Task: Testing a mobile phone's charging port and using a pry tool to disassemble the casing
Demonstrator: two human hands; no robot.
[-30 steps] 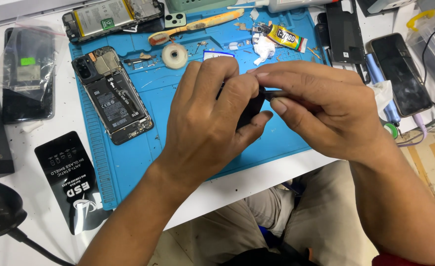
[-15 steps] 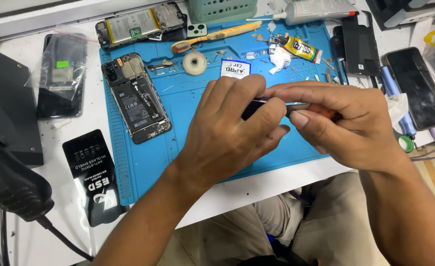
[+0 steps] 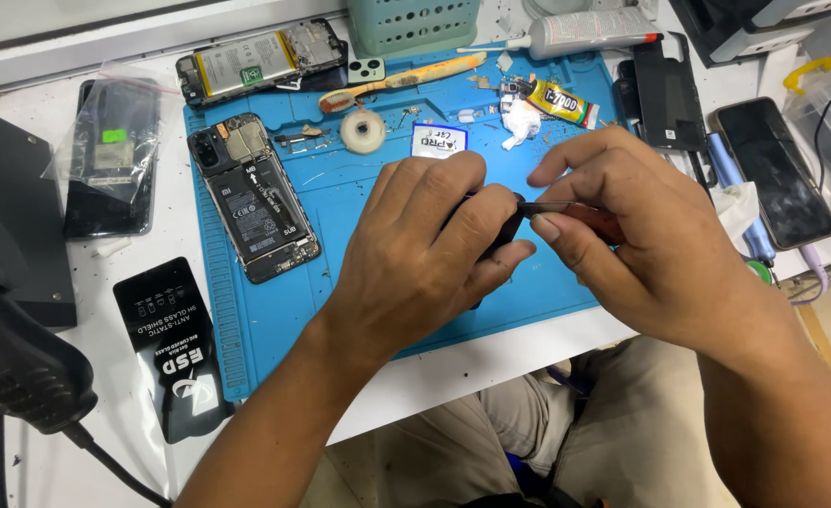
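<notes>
The left hand (image 3: 425, 254) was clenched around a small dark part (image 3: 502, 230), holding it above the blue work mat (image 3: 359, 282) so that its edge faced the other hand. The right hand (image 3: 641, 245) pinched slim metal tweezers (image 3: 552, 208), tips touching that part, a grip suited to fine work. An opened phone (image 3: 254, 198) lay back-up on the mat to the left, well apart and within reach. A glue tube (image 3: 561, 99) rested near the mat's far edge on the surface (image 3: 491, 362).
</notes>
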